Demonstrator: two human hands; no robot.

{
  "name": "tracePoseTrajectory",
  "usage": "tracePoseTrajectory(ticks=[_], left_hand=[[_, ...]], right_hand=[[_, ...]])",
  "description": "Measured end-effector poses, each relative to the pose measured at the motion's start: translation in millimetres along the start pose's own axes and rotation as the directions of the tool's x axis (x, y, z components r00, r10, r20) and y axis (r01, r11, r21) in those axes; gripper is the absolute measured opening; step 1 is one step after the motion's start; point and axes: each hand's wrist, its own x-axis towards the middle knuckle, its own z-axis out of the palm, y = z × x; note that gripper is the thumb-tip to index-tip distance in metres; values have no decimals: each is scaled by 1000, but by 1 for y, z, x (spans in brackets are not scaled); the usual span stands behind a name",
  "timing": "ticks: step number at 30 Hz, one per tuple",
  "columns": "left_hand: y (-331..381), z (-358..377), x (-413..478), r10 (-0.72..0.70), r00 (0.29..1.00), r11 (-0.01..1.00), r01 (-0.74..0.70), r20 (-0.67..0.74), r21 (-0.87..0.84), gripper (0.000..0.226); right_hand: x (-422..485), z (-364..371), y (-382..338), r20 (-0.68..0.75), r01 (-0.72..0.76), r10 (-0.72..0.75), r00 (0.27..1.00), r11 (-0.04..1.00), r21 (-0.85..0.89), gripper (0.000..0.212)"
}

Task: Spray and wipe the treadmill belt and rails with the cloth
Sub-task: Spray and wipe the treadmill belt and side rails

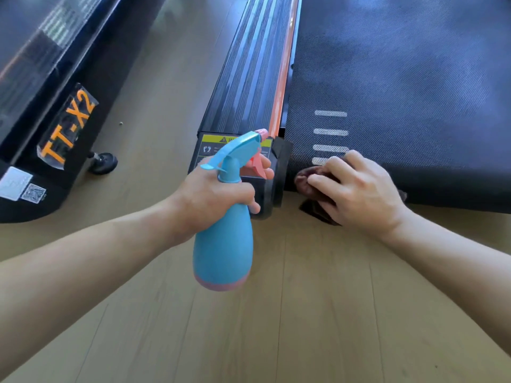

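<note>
Left grip [213, 197] clasps blue plastic spray bottle [224, 255]. Right grip [359, 192] clutches dark maroon cloth [304, 176] against black textured belt [401, 78], near corner. Wiping seems barely begun.

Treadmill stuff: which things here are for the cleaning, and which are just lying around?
For the job: spray bottle in the left hand; cloth under the right hand; belt; rail.

Just lying about: other machine marked TT-X2; its wheel; floor.
</note>
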Motion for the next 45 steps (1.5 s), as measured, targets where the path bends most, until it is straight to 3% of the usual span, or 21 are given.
tracePoseTrajectory(ticks=[4, 7, 9, 13, 16, 21, 26, 29, 32, 34, 36, 41, 45], left_hand=[[-3, 29, -10, -36, 998, 998, 33, 60, 49, 49], [-12, 50, -17, -96, 994, 995, 95, 45, 33, 39], [-17, 61, -22, -133, 991, 990, 132, 10, 48, 42], [-19, 69, -28, -168, 983, 985, 171, -75, 37, 67], [-18, 68, -28, -195, 971, 981, 194, -139, -17, 62], [-15, 74, -31, -202, 976, 979, 202, -83, 2, 65], [-12, 64, -34, -142, 988, 981, 149, -62, 126, 71], [-7, 53, -35, -133, 986, 983, 144, -102, 114, 62], [-3, 44, -31, -125, 984, 989, 134, -125, 67, 48], [0, 38, -28, -120, 986, 992, 123, -113, 21, 42], [4, 32, -25, -126, 987, 992, 124, -98, -31, 36], [10, 21, -18, -103, 990, 991, 94, -99, -93, 47], [12, 16, -15, -80, 992, 994, 73, -98, -77, 46]], right_hand=[[-21, -22, 0, -37, -185, 187, 982, 981, 56, 16], [-34, -25, -19, -48, -276, 284, 958, 952, 131, 17], [-38, -21, -33, -35, -291, 300, 953, 945, 150, 16], [-43, -18, -39, -40, -356, 370, 928, 915, 188, 12], [-44, -19, -32, -27, -436, 453, 891, 872, 221, 12], [-18, -21, -22, -74, -456, 486, 871, 855, 249, 17], [36, 4, -22, -92, -476, 500, 861, 856, 202, 22], [34, 11, -25, -135, -388, 399, 907, 916, 101, 15], [4, 5, -13, -112, -111, 110, 988, 994, -5, 13], [-2, -4, 1, -44, 12, -14, 999, 999, -36, 13], [10, -9, 8, -32, 27, -29, 999, 998, -53, 13], [36, 8, -18, -103, -208, 214, 971, 976, 60, 15], [-4, 5, -6, 13, 13, -13, 1000, 1000, 23, 13]])
